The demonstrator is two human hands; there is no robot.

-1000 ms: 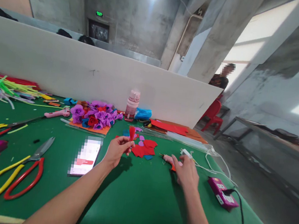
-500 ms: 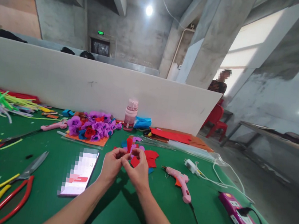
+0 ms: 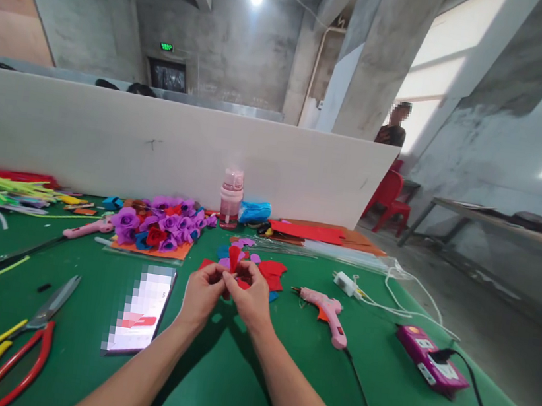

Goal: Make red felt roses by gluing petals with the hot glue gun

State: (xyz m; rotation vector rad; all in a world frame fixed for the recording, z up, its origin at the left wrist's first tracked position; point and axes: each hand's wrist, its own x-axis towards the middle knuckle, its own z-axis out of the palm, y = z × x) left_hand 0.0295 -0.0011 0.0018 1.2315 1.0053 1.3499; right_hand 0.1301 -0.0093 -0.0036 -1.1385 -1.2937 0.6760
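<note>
My left hand and my right hand meet at the fingertips over the middle of the table. Between them they pinch a small red petal piece, its upper part standing up above my fingers; its lower end is hidden by them. Just behind and to the right lie cut red petals. Purple petals and a few blue ones are scattered behind my hands. A phone with a lit screen lies left of my left forearm. To the right of my right hand rests a pink glue gun.
Finished purple and red flowers are piled at the back left. Scissors lie at the left, with a second glue gun behind. A pink bottle stands before the white partition. A purple power strip sits at right.
The view has shifted slightly, so most things sit a little further left and up. My hands stay together on the red petal piece, with the fingers only slightly shifted.
</note>
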